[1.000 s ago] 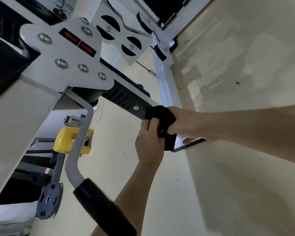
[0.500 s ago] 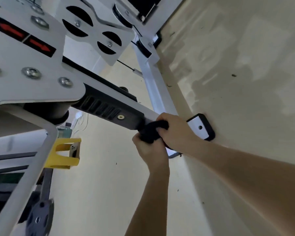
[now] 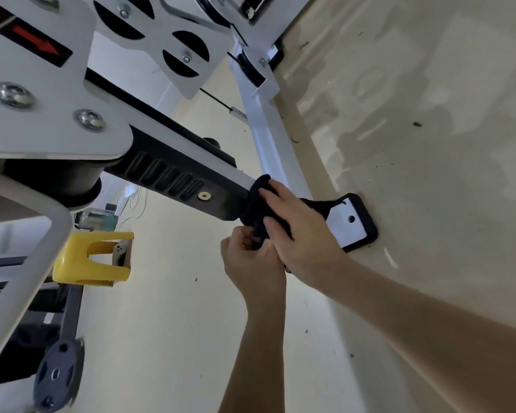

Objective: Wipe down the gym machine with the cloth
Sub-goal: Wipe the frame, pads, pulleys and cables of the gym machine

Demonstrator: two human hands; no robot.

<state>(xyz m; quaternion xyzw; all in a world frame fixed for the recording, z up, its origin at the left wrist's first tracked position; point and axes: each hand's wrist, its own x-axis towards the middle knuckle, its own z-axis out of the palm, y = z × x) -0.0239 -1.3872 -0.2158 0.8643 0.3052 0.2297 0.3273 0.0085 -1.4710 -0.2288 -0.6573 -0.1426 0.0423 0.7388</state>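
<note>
Cloth (image 3: pixel 258 204) | black, wrapped round gym machine arm (image 3: pixel 173 174) near foot plate (image 3: pixel 349 225) | my right hand (image 3: pixel 301 231) presses it flat-fingered, left hand (image 3: pixel 251 263) pinches its lower edge | arm mid-wipe, I judge; remaining frame to do.

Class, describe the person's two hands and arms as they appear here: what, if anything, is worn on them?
The left hand and right hand are bare, with no gloves and no ring or watch to be seen. No sleeve, strap or band shows on either arm as far up as the picture reaches.
</note>
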